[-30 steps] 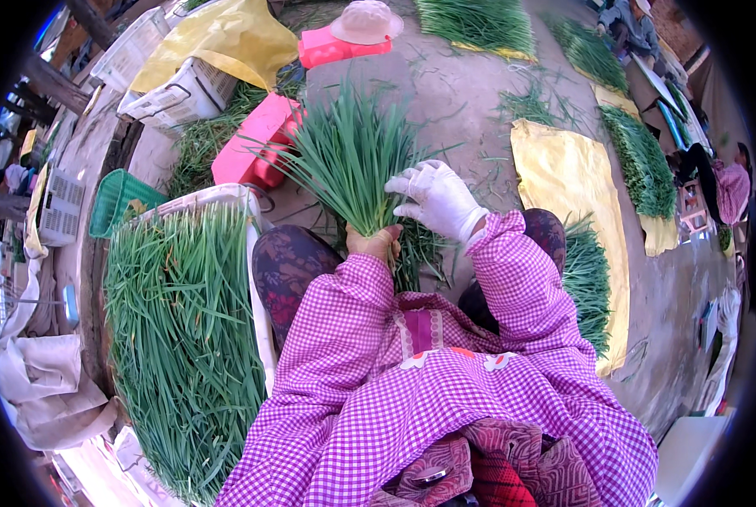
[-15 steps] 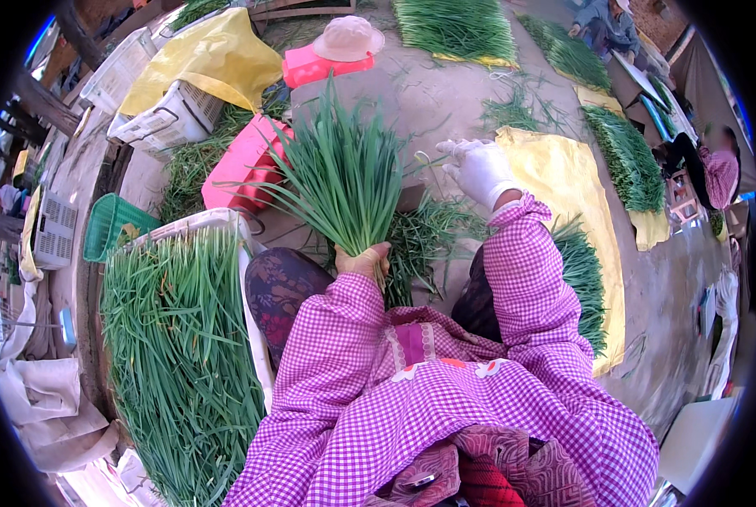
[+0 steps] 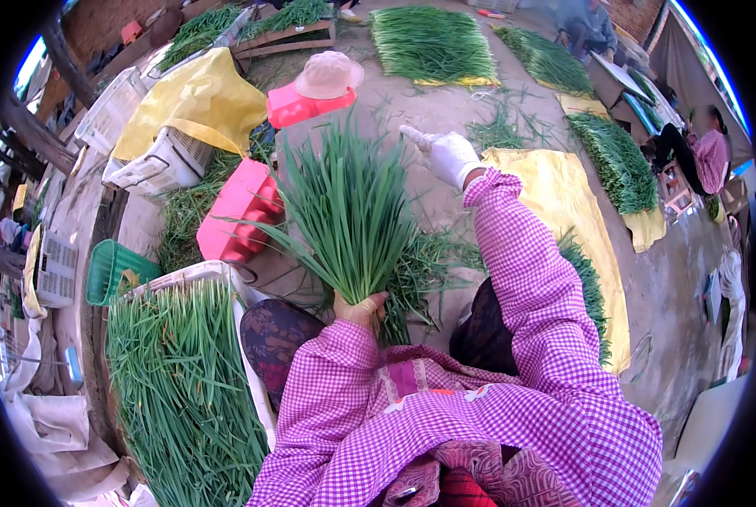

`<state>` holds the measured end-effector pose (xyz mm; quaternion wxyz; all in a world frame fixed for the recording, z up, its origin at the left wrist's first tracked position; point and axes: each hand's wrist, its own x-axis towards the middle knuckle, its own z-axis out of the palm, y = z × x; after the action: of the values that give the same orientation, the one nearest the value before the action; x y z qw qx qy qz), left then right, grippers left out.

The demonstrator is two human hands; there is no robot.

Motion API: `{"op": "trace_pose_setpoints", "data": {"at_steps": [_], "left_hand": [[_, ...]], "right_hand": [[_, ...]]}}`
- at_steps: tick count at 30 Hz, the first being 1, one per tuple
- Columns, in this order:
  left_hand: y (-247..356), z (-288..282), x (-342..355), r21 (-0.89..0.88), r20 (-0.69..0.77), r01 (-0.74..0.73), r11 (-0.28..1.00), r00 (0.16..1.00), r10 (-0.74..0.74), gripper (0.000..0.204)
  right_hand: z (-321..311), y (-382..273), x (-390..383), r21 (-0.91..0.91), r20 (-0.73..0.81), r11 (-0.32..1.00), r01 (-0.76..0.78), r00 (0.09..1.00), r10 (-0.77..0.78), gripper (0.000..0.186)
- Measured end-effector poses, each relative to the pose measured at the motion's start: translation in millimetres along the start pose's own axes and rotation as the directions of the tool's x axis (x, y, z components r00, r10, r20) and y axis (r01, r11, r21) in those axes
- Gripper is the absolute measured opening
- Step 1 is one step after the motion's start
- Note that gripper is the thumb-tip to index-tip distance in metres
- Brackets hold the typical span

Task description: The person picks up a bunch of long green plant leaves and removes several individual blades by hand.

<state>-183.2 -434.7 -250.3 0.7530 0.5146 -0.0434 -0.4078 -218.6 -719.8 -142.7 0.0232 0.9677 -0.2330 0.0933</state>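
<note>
Upright in front of me is a bunch of garlic chives (image 3: 344, 207), its green leaves fanned out at the top. My left hand (image 3: 359, 311) is closed around the lower stems. Farther off and to the right, beyond the bunch, my right hand (image 3: 452, 159) wears a white glove. One finger stretches out to the left, and the other fingers are partly hidden; I see nothing held there. By my left knee stands a white crate (image 3: 255, 372) packed with more chives (image 3: 179, 372). Loose greens (image 3: 433, 266) lie on the floor behind the held bunch.
A pink block-shaped object (image 3: 241, 211) stands at left, near a green basket (image 3: 117, 272) and a white crate (image 3: 162, 160) under yellow sheeting. A pale hat (image 3: 329, 74) rests farther back. At right lies a yellow sheet (image 3: 555, 186); other people sit beyond chive piles (image 3: 614, 160).
The view has tilted up a little, so the scene sits lower. My right hand has gone from spread fingers to one finger stretched left. My left hand keeps its hold on the bunch.
</note>
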Motion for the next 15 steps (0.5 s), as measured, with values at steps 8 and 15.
{"op": "trace_pose_setpoints", "data": {"at_steps": [8,15], "left_hand": [[-7,-1,2,0.019,0.102,0.013,1.000,0.995,-0.015,0.050],[0,5,-4,0.013,0.153,0.010,1.000,0.988,-0.012,0.030]], "right_hand": [[31,19,12,0.089,-0.105,0.995,-0.043,0.993,0.052,0.027],[32,58,22,0.184,-0.329,0.940,-0.286,0.883,0.333,0.026]]}}
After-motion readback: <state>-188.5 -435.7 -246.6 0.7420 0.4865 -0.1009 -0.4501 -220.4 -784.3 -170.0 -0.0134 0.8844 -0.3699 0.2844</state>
